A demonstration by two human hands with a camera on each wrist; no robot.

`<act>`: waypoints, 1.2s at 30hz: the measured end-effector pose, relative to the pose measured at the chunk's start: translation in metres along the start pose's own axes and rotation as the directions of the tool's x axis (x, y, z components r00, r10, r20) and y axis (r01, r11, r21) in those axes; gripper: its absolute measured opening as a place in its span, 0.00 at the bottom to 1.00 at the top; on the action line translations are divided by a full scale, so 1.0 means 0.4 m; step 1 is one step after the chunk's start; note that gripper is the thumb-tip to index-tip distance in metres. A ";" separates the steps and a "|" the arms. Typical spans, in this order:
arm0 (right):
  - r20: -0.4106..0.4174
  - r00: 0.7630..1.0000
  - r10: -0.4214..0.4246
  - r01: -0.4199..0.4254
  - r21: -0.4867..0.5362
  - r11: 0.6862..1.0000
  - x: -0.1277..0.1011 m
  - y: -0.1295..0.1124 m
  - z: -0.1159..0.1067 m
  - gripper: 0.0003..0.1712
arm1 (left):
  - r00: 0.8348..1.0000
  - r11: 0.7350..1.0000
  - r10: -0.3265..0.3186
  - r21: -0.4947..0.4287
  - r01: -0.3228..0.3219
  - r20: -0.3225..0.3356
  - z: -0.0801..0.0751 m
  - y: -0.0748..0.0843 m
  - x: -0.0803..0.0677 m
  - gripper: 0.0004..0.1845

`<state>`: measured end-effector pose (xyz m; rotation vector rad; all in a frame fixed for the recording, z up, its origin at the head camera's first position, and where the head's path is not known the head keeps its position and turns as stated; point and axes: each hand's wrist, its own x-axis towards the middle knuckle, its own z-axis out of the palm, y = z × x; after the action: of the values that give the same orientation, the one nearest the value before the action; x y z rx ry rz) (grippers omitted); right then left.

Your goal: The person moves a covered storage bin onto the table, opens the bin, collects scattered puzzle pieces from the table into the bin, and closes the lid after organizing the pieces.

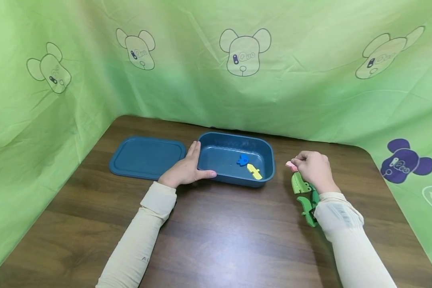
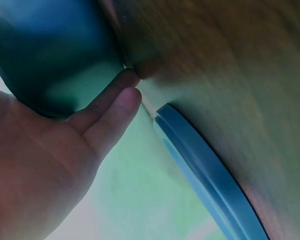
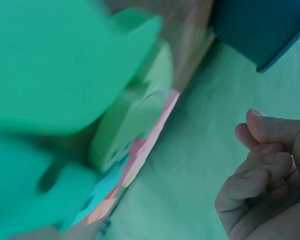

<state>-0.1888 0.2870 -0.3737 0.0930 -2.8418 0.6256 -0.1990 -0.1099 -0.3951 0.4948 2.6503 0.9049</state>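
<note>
A dark blue rectangular box (image 1: pixel 210 175) stands on the table with a blue piece (image 1: pixel 243 159) and a yellow piece (image 1: pixel 254 171) lying in it. My left hand (image 1: pixel 187 168) rests against the box's left end, its fingers straight and its thumb along the near side. To the right of the box, my right hand (image 1: pixel 315 168) hovers above a group of toy pieces, its fingers curled and nothing visible between them. The group has a pink piece (image 1: pixel 291 166), a light green piece (image 1: pixel 299 184) and a green piece (image 1: pixel 307 211). In the right wrist view, my right hand (image 3: pixel 270 175) is apart from the pieces.
A flat dark blue lid (image 1: pixel 147 156) lies left of the box, and its edge (image 2: pixel 205 170) shows in the left wrist view. Green cloth (image 1: pixel 187 92) with printed bear heads hangs behind and beside the brown wooden table (image 1: pixel 230 240).
</note>
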 end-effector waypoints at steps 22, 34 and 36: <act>0.278 0.961 0.004 0.006 -0.037 0.999 -0.041 0.124 -0.043 0.07 | 1.000 1.000 0.006 0.020 -0.006 0.002 0.000 0.000 -0.001 0.67; 0.344 0.939 0.021 0.010 -0.088 0.996 -0.068 0.184 -0.056 0.06 | 1.000 1.000 0.007 0.016 -0.007 0.002 0.000 0.004 -0.002 0.66; 0.368 0.929 0.041 -0.008 -0.093 0.996 -0.073 0.188 -0.062 0.07 | 1.000 1.000 0.006 0.012 -0.007 0.004 -0.002 0.003 -0.003 0.66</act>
<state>-0.1635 0.3662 -0.3891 0.1780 -3.2358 0.5309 -0.1979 -0.1098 -0.3936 0.5080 2.6534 0.8889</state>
